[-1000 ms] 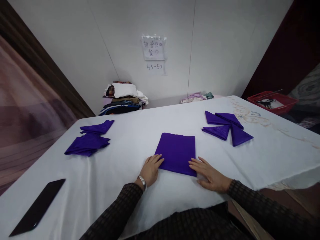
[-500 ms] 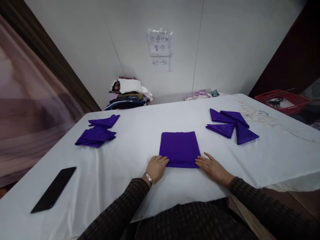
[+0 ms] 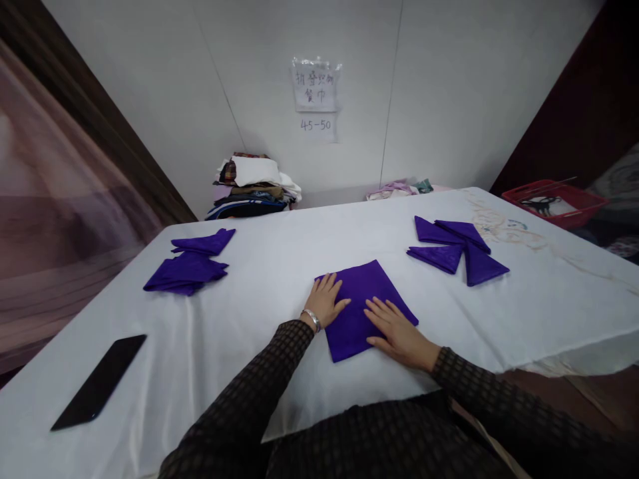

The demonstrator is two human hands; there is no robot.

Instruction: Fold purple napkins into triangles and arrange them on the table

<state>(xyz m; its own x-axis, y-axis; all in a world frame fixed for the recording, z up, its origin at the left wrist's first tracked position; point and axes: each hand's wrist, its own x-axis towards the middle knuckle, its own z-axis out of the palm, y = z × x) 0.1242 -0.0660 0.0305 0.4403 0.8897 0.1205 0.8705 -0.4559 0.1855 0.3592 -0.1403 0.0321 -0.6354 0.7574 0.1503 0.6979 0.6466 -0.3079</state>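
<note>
A purple cloth napkin [image 3: 357, 286], folded into a square, lies flat and turned at an angle on the white tablecloth [image 3: 269, 266] in front of me. My left hand [image 3: 327, 301] rests on its left side, fingers stretched out, a silver bracelet at the wrist. On the napkin's right part lies my right hand [image 3: 394, 329], palm down with the fingers apart. Several purple napkins [image 3: 459, 246] folded into triangles are arranged at the right. More folded purple napkins [image 3: 190, 266] lie in a loose pile at the left.
A black flat phone-like slab [image 3: 100, 382] lies at the table's left front. Against the wall sits a stack of folded clothes [image 3: 257, 186], with more cloth [image 3: 394, 189] to its right. A red basket [image 3: 559, 206] stands beyond the right edge. A paper sign [image 3: 315, 90] hangs on the wall.
The square napkin has turned on the table, from edge-on to angled. Both hands have moved from its front corners onto its surface. The view has shifted slightly.
</note>
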